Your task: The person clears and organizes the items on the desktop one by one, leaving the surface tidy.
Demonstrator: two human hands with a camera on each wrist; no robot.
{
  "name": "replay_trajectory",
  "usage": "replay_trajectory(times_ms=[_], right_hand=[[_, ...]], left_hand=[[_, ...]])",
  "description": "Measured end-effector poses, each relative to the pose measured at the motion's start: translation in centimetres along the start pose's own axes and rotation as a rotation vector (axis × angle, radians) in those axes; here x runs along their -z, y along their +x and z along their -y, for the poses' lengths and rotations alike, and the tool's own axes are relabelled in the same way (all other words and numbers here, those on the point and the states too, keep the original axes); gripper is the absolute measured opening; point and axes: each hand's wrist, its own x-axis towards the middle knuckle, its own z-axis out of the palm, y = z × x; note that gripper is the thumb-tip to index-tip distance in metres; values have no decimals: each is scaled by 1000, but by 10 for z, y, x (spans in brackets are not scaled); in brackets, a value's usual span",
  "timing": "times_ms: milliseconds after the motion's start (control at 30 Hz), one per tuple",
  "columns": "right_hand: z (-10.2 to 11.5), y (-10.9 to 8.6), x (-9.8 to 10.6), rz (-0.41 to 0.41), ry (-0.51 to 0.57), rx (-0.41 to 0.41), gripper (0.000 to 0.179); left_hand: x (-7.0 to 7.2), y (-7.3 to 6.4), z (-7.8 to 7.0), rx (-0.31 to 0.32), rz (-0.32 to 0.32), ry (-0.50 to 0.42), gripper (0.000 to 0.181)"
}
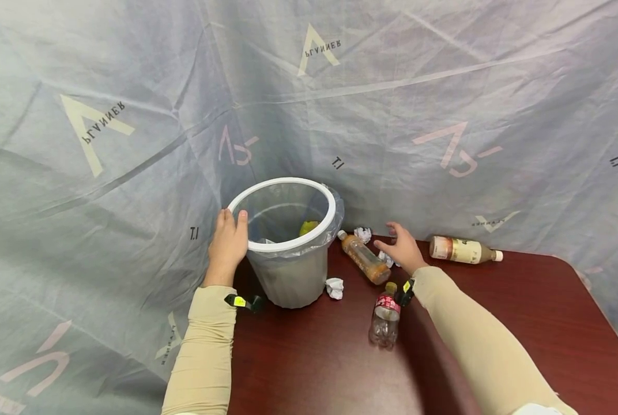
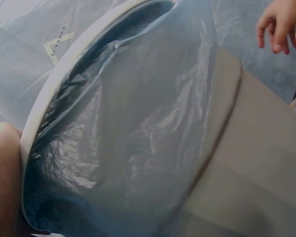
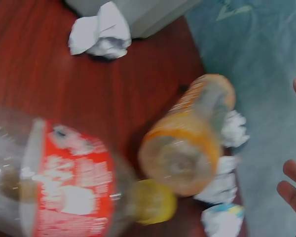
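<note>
My left hand (image 1: 228,242) grips the left side of the white rim of a grey trash bin (image 1: 290,276), which is lined with a thin plastic bag (image 2: 123,128). Something yellow (image 1: 308,228) lies inside the bin. My right hand (image 1: 403,249) hovers with spread fingers over crumpled paper (image 1: 385,259) near the wall sheet, holding nothing. Beside it an orange-labelled bottle (image 1: 365,257) lies on its side. Below the right wrist is a clear bottle with a red label (image 1: 385,317) and yellow cap, large in the right wrist view.
Another bottle with a pale label (image 1: 462,250) lies at the right, against the wall sheet (image 1: 392,144). One paper ball (image 1: 335,287) is at the bin's base and another crumpled paper (image 1: 363,234) is behind the orange-labelled bottle. All stand on a dark red table (image 1: 319,369).
</note>
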Motion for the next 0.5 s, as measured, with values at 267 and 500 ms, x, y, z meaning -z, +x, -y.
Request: replay_trajectory(times_ms=[267,500], right_hand=[[-24,-17,-33,46,-10,-58,82],[-33,-28,-43,92,-15,-80,85]], left_hand=[[2,0,-1,7,2,-4,89],[1,-1,0,13,10,0,89]])
